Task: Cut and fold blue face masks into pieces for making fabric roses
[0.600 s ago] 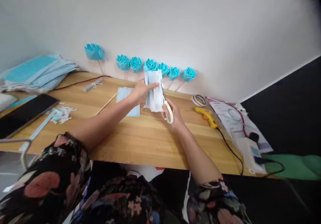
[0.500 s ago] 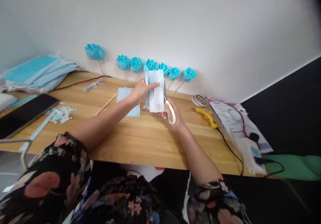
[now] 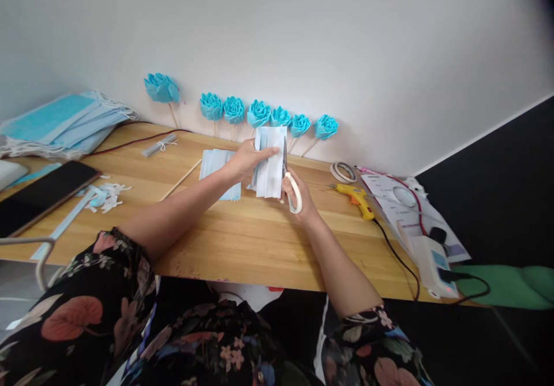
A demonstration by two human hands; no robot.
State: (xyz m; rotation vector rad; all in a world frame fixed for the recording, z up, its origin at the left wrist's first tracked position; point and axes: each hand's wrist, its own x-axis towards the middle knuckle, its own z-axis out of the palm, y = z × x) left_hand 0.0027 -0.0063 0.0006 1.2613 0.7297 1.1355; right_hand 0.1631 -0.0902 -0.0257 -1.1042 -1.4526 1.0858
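We are pinching the pale sheet in the left hand, the thumb pressing flat across its front and the other fingers lying behind, and we are gripping the scissors by their cream handle in the right hand. Since the earlier pictures, the sheet is sitting slightly lower and farther to the right, while the scissors' handle is keeping almost the same place. For the work in hand, we are judging this to be a small resetting of the edge against the blades; whether they are parting or closing, we cannot tell. The sheet is standing nearly upright above the table, its blades-side edge running straight beside the metal. It is looking thin and soft, white in front with bluish folds toward the left, a looser layer showing at its lower left corner. Farther out, light-blue panels are lying partly under the left forearm, a thin stick is resting near them, and blue flowers are leaning along the wall.
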